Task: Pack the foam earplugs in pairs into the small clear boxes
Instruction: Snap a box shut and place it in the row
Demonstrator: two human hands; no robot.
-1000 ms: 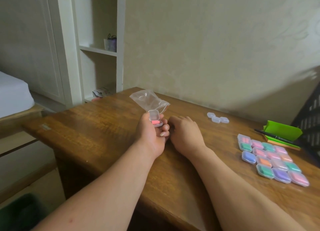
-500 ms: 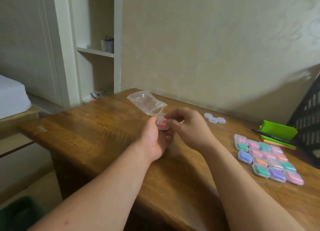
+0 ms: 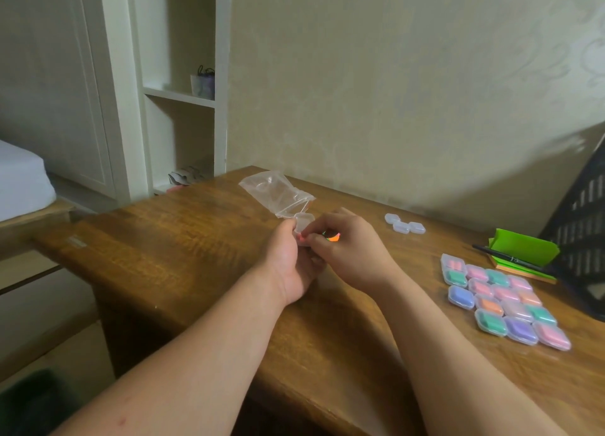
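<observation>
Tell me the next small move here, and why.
Probably press the pink plug fully down into the box with the right hand. The left hand holds the box with its lid up, and the right fingertips seem to pinch the plug at its mouth, not yet seated, so the lid could not close.

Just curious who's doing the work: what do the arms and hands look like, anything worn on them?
A person's bare arms. The left hand and right hand wear no gloves; no rings, watch or bracelet show. No sleeve is in view on either arm. A small reddish mark sits on the left forearm.
</observation>
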